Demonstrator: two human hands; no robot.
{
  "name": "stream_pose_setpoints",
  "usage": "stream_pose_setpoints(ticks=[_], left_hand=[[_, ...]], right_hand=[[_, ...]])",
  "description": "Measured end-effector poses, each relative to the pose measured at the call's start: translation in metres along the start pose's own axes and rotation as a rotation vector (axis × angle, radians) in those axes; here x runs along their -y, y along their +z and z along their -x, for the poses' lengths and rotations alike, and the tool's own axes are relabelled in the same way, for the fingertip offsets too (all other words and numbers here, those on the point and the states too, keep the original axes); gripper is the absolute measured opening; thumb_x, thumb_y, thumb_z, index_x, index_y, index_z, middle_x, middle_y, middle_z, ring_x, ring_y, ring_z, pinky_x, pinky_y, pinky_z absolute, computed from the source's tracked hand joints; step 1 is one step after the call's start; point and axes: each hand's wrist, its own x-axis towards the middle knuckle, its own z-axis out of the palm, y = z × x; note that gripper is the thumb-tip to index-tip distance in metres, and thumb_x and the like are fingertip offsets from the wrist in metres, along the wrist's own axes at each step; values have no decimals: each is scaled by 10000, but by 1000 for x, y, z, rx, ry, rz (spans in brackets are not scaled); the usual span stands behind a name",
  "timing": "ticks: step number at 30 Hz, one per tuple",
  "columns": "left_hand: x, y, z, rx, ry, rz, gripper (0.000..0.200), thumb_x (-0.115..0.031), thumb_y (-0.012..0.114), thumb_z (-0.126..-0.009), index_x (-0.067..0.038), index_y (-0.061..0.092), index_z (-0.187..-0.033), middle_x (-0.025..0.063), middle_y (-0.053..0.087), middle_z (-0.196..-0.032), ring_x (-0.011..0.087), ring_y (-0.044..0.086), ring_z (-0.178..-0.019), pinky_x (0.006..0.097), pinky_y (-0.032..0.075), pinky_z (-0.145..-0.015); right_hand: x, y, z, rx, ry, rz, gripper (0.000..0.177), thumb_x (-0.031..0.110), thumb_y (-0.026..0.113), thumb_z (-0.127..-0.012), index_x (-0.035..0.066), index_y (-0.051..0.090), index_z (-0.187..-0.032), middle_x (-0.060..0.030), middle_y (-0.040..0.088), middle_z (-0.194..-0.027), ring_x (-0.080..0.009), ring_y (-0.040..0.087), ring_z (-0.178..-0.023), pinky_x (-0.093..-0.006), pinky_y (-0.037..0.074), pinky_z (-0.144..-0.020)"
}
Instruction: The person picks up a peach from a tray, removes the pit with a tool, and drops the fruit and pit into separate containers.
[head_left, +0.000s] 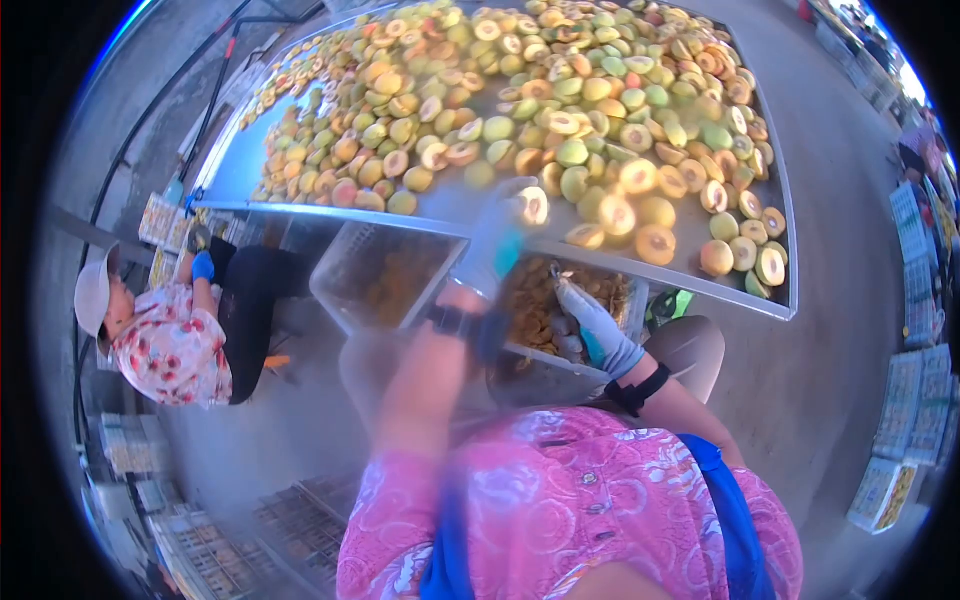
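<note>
My left hand (492, 245), in a pale glove and smeared by motion, reaches over the near edge of the metal table. A halved apricot-like fruit (534, 206) lies right at its fingertips. My right hand (598, 322), gloved in white and teal, is closed around a small metal-tipped tool (557, 270), most of it hidden in the grip. Below that hand a crate (570, 365) holds brownish-yellow bits. Whole and halved fruits (590, 110) are heaped on the table (450, 206), several cut faces showing stones.
To the left of my legs stands a second plastic crate (345, 255) with some contents. Another person (170, 340) in a cap and blue glove sits at the table's left side. Stacked crates (915, 400) line the right; more crates (135, 445) stand at lower left.
</note>
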Motion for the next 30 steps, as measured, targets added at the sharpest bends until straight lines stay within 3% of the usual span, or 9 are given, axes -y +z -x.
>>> stream_pose_setpoints(ticks=[4,7,9,11,14,16,26,28,30], left_hand=[[5,-17,32,-35,86,388,279,-82,490,-951,55,492,-1195,168,591,-1090,286,616,-998,418,551,-855],[-2,-13,58,-111,64,541,275,-92,499,-955,47,496,-1192,165,589,-1089,283,620,-979,396,549,-846],[10,-24,65,-90,163,267,285,-134,489,-967,38,497,-1194,160,587,-1090,278,616,-981,384,543,-849],[21,-33,71,-58,248,-17,299,-176,480,-979,29,498,-1195,155,586,-1091,274,613,-984,371,537,-852],[26,-27,82,-35,227,78,347,-270,449,-991,7,503,-1192,137,588,-1061,248,596,-978,355,509,-872],[30,-28,81,-10,83,374,377,-318,445,-988,-7,500,-1194,123,589,-1034,224,575,-974,353,484,-883],[40,-26,86,-15,156,256,313,-276,427,-981,-16,578,-1068,106,624,-995,203,610,-925,307,512,-806],[31,-15,95,-103,195,140,326,-288,401,-982,-19,572,-1047,100,624,-958,196,615,-888,298,513,-772],[17,-8,104,-90,213,-6,374,-348,402,-985,-20,582,-1009,104,628,-922,202,621,-844,301,517,-754]], right_hand=[[20,22,-11,9,-118,304,310,408,453,-990,109,512,-1048,4,468,-667,-79,386,-422,-209,316,-373],[20,33,-20,30,-129,416,307,355,439,-1001,91,499,-1144,-10,480,-675,-86,410,-415,-220,334,-367],[22,42,-21,-41,-127,558,336,334,475,-992,49,580,-1136,14,544,-777,-60,498,-694,-241,435,-641],[19,47,-26,-42,-205,575,338,343,482,-987,52,578,-1130,16,544,-769,-55,490,-664,-241,429,-602],[11,49,-23,-90,-156,554,348,343,482,-987,47,573,-1145,25,547,-773,-52,491,-658,-234,424,-579],[7,51,-20,-113,-143,504,358,342,485,-985,39,566,-1159,27,550,-781,-57,495,-649,-233,426,-571],[-13,58,-20,-162,-321,680,441,405,399,-1003,42,542,-1209,-36,562,-772,-73,488,-600,-224,401,-525],[9,80,3,-147,7,632,470,429,385,-1004,38,533,-1218,-38,564,-769,-75,484,-581,-238,397,-504],[4,75,3,-107,-20,643,467,438,395,-1002,49,533,-1220,-16,548,-751,-65,464,-560,-234,378,-480]])
